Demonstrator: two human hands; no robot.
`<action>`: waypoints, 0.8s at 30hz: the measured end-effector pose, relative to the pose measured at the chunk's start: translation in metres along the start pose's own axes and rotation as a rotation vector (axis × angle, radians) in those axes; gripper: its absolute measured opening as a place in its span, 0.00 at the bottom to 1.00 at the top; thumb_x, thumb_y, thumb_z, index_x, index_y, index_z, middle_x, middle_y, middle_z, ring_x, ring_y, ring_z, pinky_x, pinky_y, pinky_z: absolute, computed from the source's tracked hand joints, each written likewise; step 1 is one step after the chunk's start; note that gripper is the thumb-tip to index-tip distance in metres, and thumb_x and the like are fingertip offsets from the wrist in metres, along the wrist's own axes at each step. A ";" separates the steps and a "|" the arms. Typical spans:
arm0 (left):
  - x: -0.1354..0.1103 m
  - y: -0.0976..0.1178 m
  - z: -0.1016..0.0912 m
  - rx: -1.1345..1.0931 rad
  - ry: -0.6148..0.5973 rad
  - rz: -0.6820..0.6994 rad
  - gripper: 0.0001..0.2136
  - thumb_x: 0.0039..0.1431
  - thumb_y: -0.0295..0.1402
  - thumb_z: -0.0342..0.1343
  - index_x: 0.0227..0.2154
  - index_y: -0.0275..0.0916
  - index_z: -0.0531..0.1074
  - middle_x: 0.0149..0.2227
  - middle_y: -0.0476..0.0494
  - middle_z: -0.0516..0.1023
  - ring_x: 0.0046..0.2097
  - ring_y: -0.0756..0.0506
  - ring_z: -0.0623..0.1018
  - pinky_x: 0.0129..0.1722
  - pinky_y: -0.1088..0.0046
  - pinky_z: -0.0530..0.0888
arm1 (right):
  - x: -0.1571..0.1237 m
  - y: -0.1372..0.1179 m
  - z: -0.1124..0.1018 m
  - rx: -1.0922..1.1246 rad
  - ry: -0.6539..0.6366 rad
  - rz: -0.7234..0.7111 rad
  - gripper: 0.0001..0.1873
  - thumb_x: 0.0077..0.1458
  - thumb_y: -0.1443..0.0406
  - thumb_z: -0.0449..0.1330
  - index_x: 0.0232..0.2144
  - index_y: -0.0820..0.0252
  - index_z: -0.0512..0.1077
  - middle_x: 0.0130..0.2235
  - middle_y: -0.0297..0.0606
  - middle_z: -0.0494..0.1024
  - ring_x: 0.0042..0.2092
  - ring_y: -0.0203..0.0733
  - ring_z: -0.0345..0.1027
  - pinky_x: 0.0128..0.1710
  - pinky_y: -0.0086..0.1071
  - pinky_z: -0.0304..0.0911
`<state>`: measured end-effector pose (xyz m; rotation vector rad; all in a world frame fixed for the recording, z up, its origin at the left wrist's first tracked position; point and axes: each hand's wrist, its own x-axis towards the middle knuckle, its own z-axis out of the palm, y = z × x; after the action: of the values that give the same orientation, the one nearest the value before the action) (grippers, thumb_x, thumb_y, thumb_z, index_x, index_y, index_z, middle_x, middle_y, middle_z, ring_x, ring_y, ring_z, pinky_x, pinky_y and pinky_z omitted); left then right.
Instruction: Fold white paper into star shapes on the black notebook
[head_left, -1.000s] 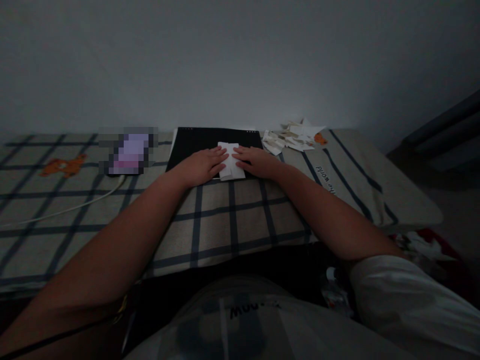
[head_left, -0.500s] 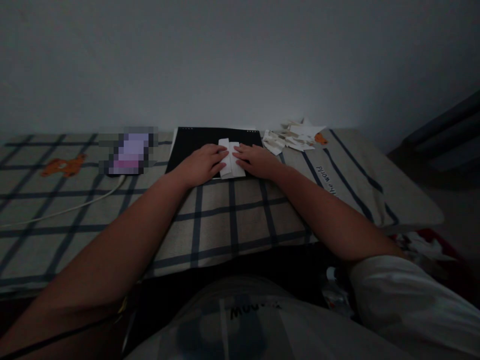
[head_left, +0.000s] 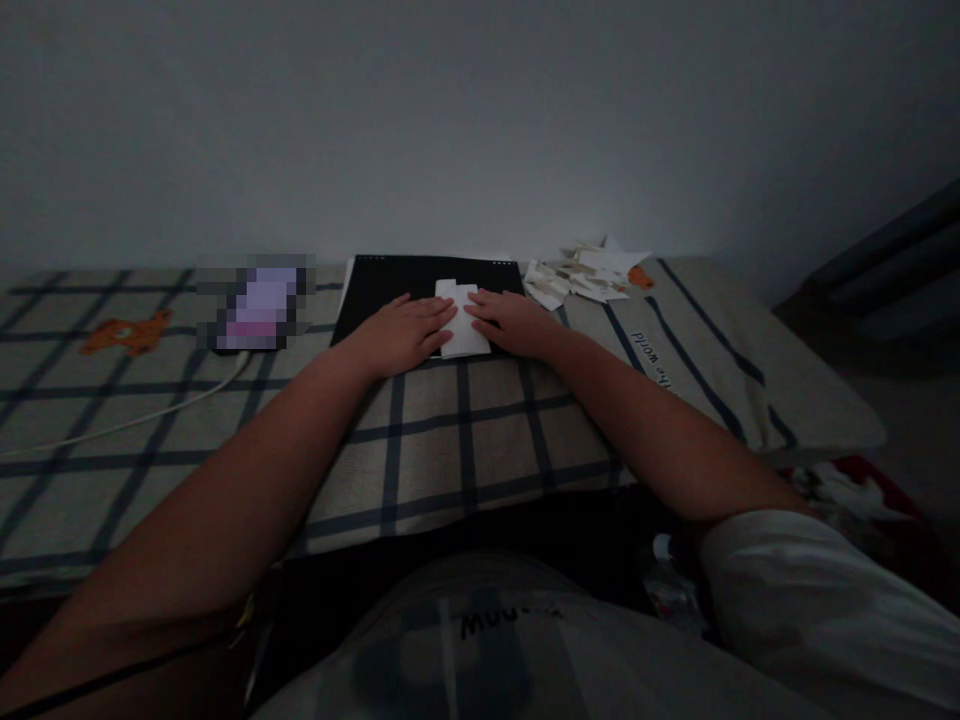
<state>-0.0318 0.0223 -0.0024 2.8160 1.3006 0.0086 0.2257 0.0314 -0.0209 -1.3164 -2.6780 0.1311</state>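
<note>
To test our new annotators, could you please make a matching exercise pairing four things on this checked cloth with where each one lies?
Things:
1. folded white paper
2. black board
3. paper scraps
4. white cable

Places:
A. far left on the checked cloth
B. under the fingertips of the left hand and right hand
C. right of the board
D. beneath the folded paper

Pairs: 1-B, 2-D, 3-C, 4-A
</note>
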 end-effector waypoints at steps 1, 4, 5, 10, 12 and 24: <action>0.000 0.001 -0.001 0.010 -0.012 -0.008 0.31 0.82 0.43 0.41 0.81 0.38 0.62 0.82 0.35 0.62 0.83 0.37 0.63 0.83 0.45 0.56 | 0.000 0.000 0.000 0.002 0.001 -0.002 0.30 0.80 0.62 0.50 0.76 0.63 0.70 0.80 0.52 0.64 0.82 0.57 0.58 0.80 0.61 0.57; -0.001 0.003 -0.002 0.032 -0.032 -0.021 0.31 0.83 0.43 0.40 0.82 0.39 0.61 0.83 0.36 0.60 0.83 0.38 0.62 0.83 0.46 0.54 | 0.000 0.001 0.001 0.009 0.010 -0.011 0.30 0.79 0.62 0.51 0.76 0.65 0.70 0.80 0.53 0.64 0.82 0.57 0.58 0.80 0.61 0.57; -0.001 0.003 -0.002 0.036 -0.035 -0.021 0.31 0.83 0.43 0.40 0.82 0.40 0.60 0.83 0.37 0.60 0.83 0.38 0.61 0.83 0.46 0.54 | 0.000 0.002 0.001 0.011 0.018 -0.017 0.30 0.79 0.62 0.51 0.76 0.65 0.70 0.80 0.53 0.65 0.81 0.57 0.58 0.80 0.62 0.58; -0.002 0.007 -0.004 0.052 -0.041 -0.028 0.30 0.84 0.42 0.39 0.82 0.39 0.60 0.83 0.37 0.59 0.83 0.38 0.61 0.83 0.47 0.56 | -0.002 -0.001 -0.002 0.005 0.052 -0.049 0.29 0.78 0.63 0.52 0.75 0.63 0.72 0.79 0.53 0.67 0.81 0.58 0.59 0.79 0.63 0.57; -0.002 0.009 -0.004 0.057 -0.042 -0.032 0.31 0.84 0.42 0.39 0.82 0.37 0.60 0.83 0.36 0.60 0.83 0.39 0.61 0.83 0.47 0.55 | -0.003 -0.003 -0.004 -0.004 0.046 -0.048 0.28 0.79 0.63 0.52 0.74 0.61 0.73 0.79 0.52 0.68 0.81 0.57 0.59 0.79 0.61 0.57; -0.002 0.006 0.000 0.074 -0.003 -0.013 0.29 0.84 0.42 0.41 0.81 0.43 0.63 0.82 0.38 0.62 0.82 0.37 0.64 0.82 0.46 0.57 | -0.002 -0.002 -0.002 -0.031 0.104 -0.116 0.25 0.79 0.61 0.51 0.64 0.54 0.84 0.71 0.44 0.80 0.71 0.54 0.72 0.73 0.52 0.62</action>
<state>-0.0286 0.0166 -0.0020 2.8674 1.3455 -0.0452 0.2256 0.0290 -0.0185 -1.1392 -2.6700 0.0074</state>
